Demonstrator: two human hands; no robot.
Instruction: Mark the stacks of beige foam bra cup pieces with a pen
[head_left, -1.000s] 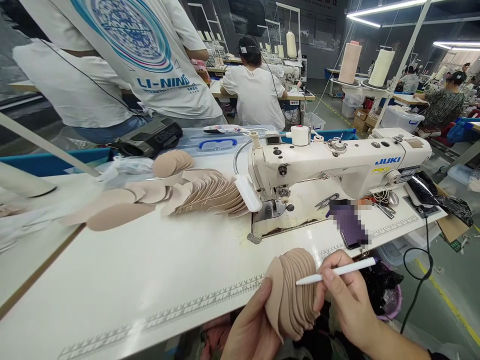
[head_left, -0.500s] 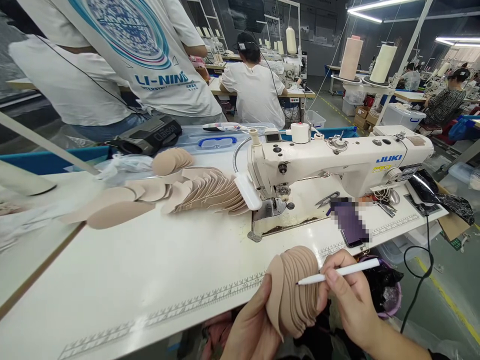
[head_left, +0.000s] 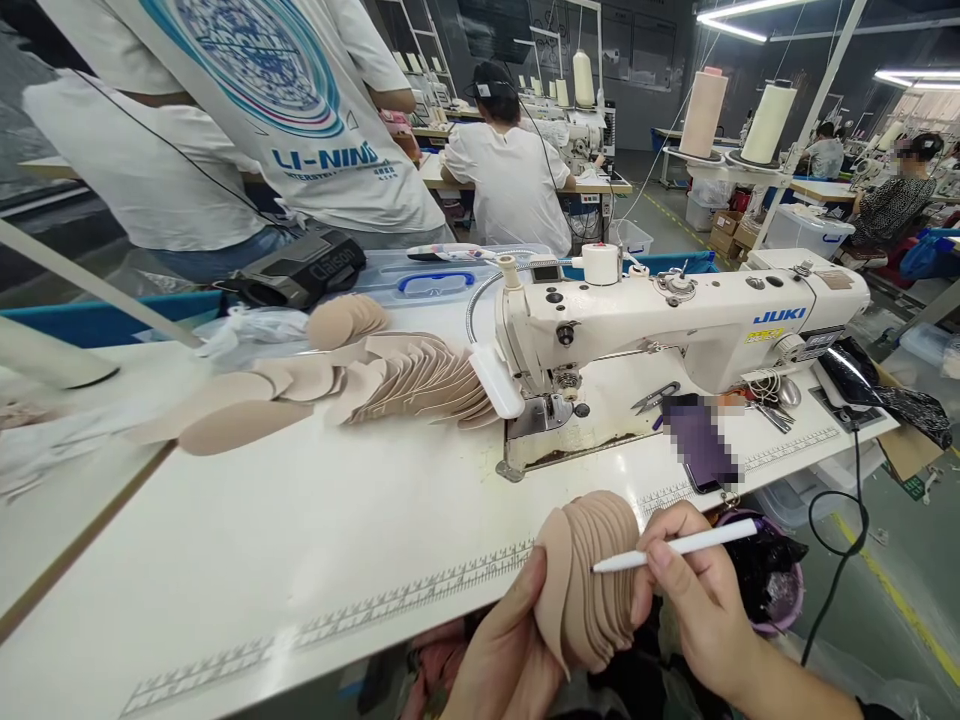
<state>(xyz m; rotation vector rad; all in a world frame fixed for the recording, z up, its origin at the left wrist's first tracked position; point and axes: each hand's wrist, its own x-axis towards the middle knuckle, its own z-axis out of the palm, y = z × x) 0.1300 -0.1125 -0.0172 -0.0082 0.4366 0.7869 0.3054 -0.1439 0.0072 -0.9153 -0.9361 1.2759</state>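
A fanned stack of beige oval fabric pads (head_left: pixel 592 580) is gripped in my left hand (head_left: pixel 510 635), its thumb pressed on the front piece, just past the table's front edge. My right hand (head_left: pixel 701 595) pinches a white marker pen (head_left: pixel 686 543) between thumb and fingers. The pen's dark tip points left and rests at or very near the edges of the stacked pads; exact contact is hard to tell. Some right-hand fingers sit against the right side of the stack. More beige pads (head_left: pixel 409 380) lie overlapped in a row on the table, left of the sewing machine.
A white sewing machine (head_left: pixel 675 320) stands behind my hands. Thread snips (head_left: pixel 656 397) and a phone (head_left: pixel 701 445) lie on its bed and table. A printed ruler (head_left: pixel 390 595) runs along the front edge of the table (head_left: pixel 300 520). Co-workers (head_left: pixel 502 170) are beyond.
The pen tip has shifted very slightly left over the pads. Both hands keep their holds, and the rest looks the same.
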